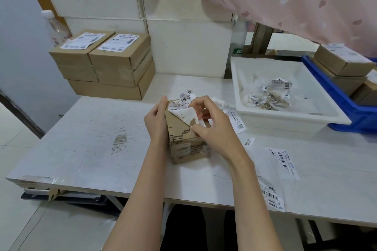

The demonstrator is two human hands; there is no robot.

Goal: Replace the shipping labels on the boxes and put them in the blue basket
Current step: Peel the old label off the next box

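Small brown cardboard box (184, 140), tape-scarred, standing on the worn white tabletop (85, 149) near its middle, with the old white shipping label (186, 113) half peeled, one corner folded back to show a fibre-flecked underside. Left hand (156, 121) clasped around the box's left side, steadying it; right hand (212, 128) closed in a pinch at the label's lifted edge, with a torn strip trailing off to the right. Risk judged from here: label tearing into scraps rather than lifting whole, since cardboard skin already clings to the adhesive; too steep a pull likely to strip more of the box face and leave a rough bed for the new label. Loose grip on the left could let the box twist or tip. Nearby, fresh barcode labels (283, 162) lying flat on the table's right side, liable to be brushed off. Beyond, shallow white plastic tray (244, 108) holding crumpled label scraps, and the blue plastic basket (346, 106) at far right, already holding boxes. Stack of labelled brown boxes (106, 63) waiting at rear left.
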